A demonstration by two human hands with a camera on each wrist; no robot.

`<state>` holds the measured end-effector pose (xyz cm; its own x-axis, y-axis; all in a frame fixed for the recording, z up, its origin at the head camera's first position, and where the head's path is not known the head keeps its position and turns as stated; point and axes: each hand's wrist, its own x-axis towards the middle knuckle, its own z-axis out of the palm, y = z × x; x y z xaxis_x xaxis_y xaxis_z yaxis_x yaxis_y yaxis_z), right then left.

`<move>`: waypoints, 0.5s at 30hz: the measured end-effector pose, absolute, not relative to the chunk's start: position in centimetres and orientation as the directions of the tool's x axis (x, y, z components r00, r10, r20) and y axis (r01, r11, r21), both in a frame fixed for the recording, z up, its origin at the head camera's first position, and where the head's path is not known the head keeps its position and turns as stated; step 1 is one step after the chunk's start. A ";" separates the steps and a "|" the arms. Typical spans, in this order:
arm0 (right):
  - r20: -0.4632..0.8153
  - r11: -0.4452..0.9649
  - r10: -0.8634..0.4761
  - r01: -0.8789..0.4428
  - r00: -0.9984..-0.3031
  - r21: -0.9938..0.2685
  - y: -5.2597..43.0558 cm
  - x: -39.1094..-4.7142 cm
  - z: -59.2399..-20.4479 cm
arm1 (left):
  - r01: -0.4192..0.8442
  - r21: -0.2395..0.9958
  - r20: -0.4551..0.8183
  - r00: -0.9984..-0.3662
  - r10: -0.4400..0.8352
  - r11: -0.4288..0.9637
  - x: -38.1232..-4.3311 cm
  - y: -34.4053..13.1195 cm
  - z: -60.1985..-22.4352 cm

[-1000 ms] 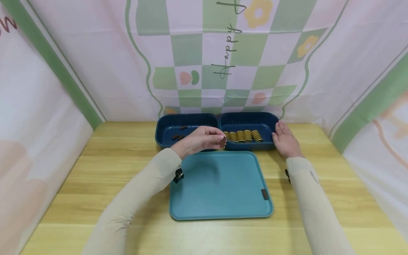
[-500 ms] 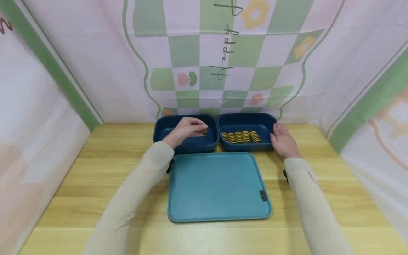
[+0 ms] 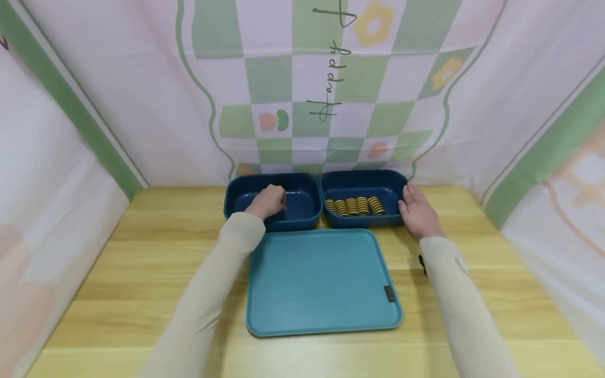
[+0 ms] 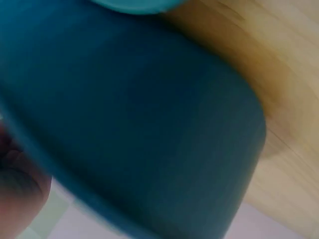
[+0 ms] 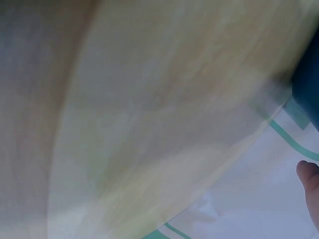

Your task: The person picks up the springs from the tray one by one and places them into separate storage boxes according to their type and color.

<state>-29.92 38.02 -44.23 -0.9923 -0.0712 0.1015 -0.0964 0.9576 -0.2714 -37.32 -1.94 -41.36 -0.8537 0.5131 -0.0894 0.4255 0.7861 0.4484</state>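
My left hand reaches down into the left dark blue box, the back of the hand upward. Its fingertips are hidden, so I cannot tell whether they hold anything. In the left wrist view, the outer wall of that box fills most of the picture, with part of the hand past the rim. Extended fingers of my right hand rest along the right end of the second blue box. Several yellow-and-black striped rolls lie side by side in this box.
A teal tray lies in front of the boxes on the wooden table. One small dark brown ribbed piece sits near its right edge. A patterned cloth hangs right behind the boxes.
My left hand moved left from the divide between the boxes, carrying a small brown ribbed piece, then lowered into the left box. My right hand stays at the right box.
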 end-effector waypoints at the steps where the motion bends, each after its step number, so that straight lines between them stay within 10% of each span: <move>1: 0.104 0.958 -0.069 -0.095 -0.992 -0.271 38.1 -29.9 -44.2 | 0.421 0.424 -0.102 -0.857 0.504 0.802 -37.5 -1.8 -41.6; 15: 0.127 0.957 -0.071 -0.104 -0.989 -0.271 38.0 -29.8 -44.2 | 0.446 0.167 -0.165 -0.866 0.471 0.879 -38.4 -0.4 -43.2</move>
<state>-29.84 37.97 -44.24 -0.9893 -0.0710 0.1272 -0.1035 0.9570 -0.2709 -38.41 -0.35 -43.24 -0.8664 0.4712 -0.1655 0.4463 0.8792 0.1668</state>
